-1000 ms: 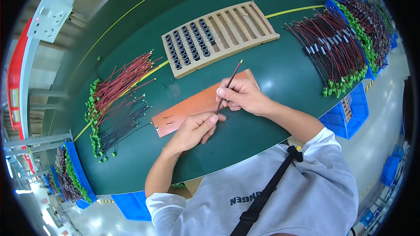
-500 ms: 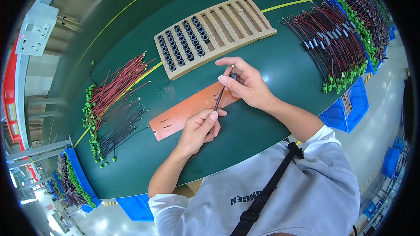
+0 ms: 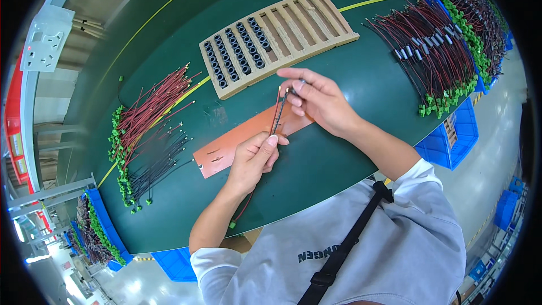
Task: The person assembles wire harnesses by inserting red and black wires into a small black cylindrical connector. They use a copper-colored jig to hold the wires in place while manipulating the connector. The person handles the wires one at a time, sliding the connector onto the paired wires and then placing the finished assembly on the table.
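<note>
My left hand [image 3: 253, 161] is closed on a red and a black wire [image 3: 276, 116], pinching them between thumb and fingers. Their tips point up towards the tray, and a green connector [image 3: 232, 225] hangs at the lower end. Close to those tips, my right hand [image 3: 326, 104] has its thumb and fingers bent around a small black cylinder [image 3: 301, 81], which looks like a ferrite core and is partly covered. The index finger stretches out past the wire tips. Below both hands lies an orange strip [image 3: 228, 152] on the green table [image 3: 322, 178].
A slotted wooden tray [image 3: 291, 57] stands beyond, its left rows holding black cylinders. Red wires [image 3: 161, 97] and black wires [image 3: 158, 164] with green connectors lie left. Wires with grey cylinders [image 3: 429, 45] lie right, beside a blue bin [image 3: 437, 3]. Another blue bin [image 3: 460, 135] stands below the edge.
The wire tips now stand apart beside my right fingers, red and black showing separately. The cylinder sits higher, within the right fingers. The green connector has come into sight below my left hand.
</note>
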The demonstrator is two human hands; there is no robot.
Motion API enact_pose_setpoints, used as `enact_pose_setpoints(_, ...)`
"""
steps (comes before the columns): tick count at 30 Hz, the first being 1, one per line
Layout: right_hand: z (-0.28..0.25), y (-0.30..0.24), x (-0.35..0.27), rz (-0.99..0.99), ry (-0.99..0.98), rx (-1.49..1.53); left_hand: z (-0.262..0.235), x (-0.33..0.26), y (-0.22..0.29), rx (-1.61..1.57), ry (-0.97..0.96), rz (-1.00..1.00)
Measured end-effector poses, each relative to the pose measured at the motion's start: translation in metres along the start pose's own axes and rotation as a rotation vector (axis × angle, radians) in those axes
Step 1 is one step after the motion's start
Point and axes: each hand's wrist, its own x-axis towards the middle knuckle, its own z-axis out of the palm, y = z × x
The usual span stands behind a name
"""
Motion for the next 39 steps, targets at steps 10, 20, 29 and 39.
enact_pose_setpoints(10,-0.0016,-0.0102,-0.0030,0.042,-0.014,0.033,0.0054,-0.0028,0.0036,0.126,0.036,-0.010)
enact_pose_setpoints(20,0.0002,-0.0078,-0.0029,0.023,-0.010,0.093,0.0085,-0.0037,0.0014,0.219,0.067,0.070)
enact_pose_setpoints(29,-0.0017,-0.0102,-0.0066,0.056,-0.077,0.109,0.0084,-0.0040,0.0039,0.173,0.116,0.023)
enact_pose_setpoints(39,-0.0043,-0.0030,-0.0025,0.004,-0.106,-0.028,0.0084,-0.0069,0.0067,0.209,0.116,0.042)
